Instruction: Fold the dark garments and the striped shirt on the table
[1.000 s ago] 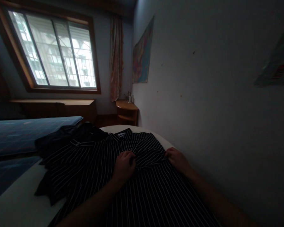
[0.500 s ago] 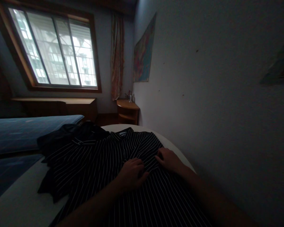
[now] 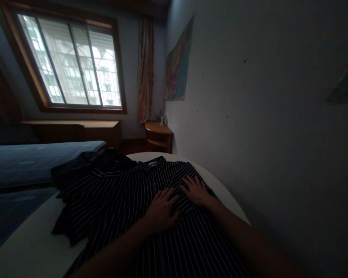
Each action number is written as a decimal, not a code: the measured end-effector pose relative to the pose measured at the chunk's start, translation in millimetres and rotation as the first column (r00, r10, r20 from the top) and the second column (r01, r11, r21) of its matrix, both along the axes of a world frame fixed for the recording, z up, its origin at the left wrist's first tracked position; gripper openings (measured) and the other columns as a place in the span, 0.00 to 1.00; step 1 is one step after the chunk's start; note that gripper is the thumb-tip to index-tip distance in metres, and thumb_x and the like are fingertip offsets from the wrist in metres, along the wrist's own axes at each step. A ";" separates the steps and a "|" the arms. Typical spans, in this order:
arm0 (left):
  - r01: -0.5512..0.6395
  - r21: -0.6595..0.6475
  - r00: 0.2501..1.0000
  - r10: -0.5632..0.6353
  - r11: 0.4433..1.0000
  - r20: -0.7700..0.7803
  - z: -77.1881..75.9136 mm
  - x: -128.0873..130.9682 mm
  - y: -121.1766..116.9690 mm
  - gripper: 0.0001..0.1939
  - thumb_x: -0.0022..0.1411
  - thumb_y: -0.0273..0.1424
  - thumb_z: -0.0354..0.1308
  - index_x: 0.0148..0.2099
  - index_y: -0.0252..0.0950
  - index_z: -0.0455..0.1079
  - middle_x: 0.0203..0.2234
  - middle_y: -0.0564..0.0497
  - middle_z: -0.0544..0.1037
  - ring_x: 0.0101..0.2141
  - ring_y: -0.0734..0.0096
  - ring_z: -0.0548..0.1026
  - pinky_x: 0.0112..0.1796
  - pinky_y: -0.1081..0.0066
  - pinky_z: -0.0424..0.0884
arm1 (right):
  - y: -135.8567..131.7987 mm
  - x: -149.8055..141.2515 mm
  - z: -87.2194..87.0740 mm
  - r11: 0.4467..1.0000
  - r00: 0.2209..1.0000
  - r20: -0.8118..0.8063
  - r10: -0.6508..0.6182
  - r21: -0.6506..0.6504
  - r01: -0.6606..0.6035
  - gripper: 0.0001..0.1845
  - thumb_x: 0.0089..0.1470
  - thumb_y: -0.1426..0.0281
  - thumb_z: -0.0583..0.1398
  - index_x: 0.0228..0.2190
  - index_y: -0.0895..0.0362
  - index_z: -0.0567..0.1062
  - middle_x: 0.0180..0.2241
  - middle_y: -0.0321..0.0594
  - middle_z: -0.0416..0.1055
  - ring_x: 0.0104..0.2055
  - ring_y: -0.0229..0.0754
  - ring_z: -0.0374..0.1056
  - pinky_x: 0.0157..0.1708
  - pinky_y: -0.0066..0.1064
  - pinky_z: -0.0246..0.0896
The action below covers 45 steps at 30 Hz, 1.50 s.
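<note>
A black shirt with thin white stripes (image 3: 130, 197) lies spread over a round white table, its collar at the far side. My left hand (image 3: 162, 210) rests on the middle of the shirt, fingers spread. Beside it, to the right, my right hand (image 3: 196, 192) lies flat on the folded-in sleeve, its fingers fanned out. Neither hand grips the cloth. The other sleeve (image 3: 78, 204) stretches out to the left. Dim light hides much of the lower shirt.
The white table (image 3: 220, 183) has a curved edge near the wall on the right. A dark cloth heap (image 3: 104, 160) lies at the far left of the shirt. Beyond it is a blue checked mattress (image 3: 46, 162). A small wooden corner shelf (image 3: 158, 129) stands behind.
My right hand has shifted slightly left and its curled fingers have spread flat on the sleeve. The fingers of my left hand have straightened and spread. The view has turned slightly left.
</note>
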<state>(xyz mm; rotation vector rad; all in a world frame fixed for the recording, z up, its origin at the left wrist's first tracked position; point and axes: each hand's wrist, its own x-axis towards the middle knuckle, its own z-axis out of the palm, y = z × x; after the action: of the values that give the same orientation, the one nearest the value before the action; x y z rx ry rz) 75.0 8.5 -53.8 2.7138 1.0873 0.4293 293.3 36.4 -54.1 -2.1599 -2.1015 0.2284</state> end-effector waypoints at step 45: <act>-0.154 -0.004 0.988 0.154 0.988 0.020 -3.0 4.6 -1.8 0.37 0.63 0.48 0.52 0.69 0.38 0.55 0.68 0.38 0.52 0.67 0.42 0.48 0.63 0.43 0.49 | 70.7 57.1 24.1 0.913 0.914 -0.012 -0.405 0.051 0.405 0.24 0.57 0.60 0.53 0.46 0.62 0.77 0.48 0.60 0.74 0.50 0.57 0.71 0.45 0.42 0.65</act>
<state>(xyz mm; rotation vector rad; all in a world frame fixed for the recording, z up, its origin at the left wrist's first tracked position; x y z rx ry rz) 79.6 6.7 -56.9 2.6273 1.2966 0.4779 350.4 107.1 -30.1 -2.4929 -1.5816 0.1291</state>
